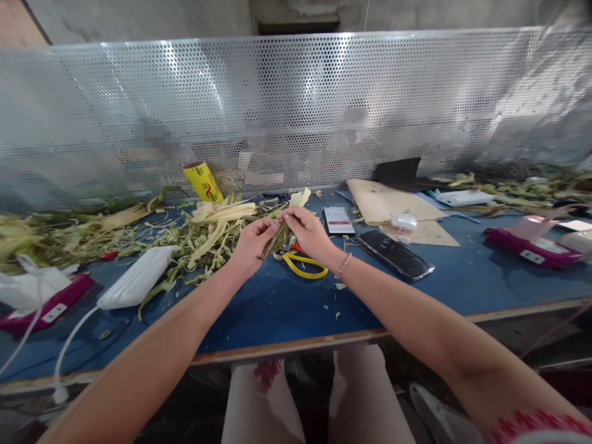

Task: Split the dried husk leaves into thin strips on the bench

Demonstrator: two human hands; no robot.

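Observation:
Above the blue table (296, 314), my left hand (254, 245) has its fingers closed on a green leafy piece (276, 240). My right hand (308, 231) pinches the upper end of that same piece, its fingertips close to the left ones. A pale husk tip (300, 197) shows just behind my right fingers. Yellow-handled scissors (305, 266) lie on the table beneath my right hand, partly covered by it. A heap of green and pale dried plant strips (210, 231) spreads behind and to the left of my left hand.
A white power bank (137, 277) with a cable lies left. Right are a black phone (395, 253), a smaller screen device (339, 221) and brown paper (393, 200). Purple tissue holders (531, 248) sit at both sides. A yellow tube (202, 182) stands before a perforated metal screen (296, 111).

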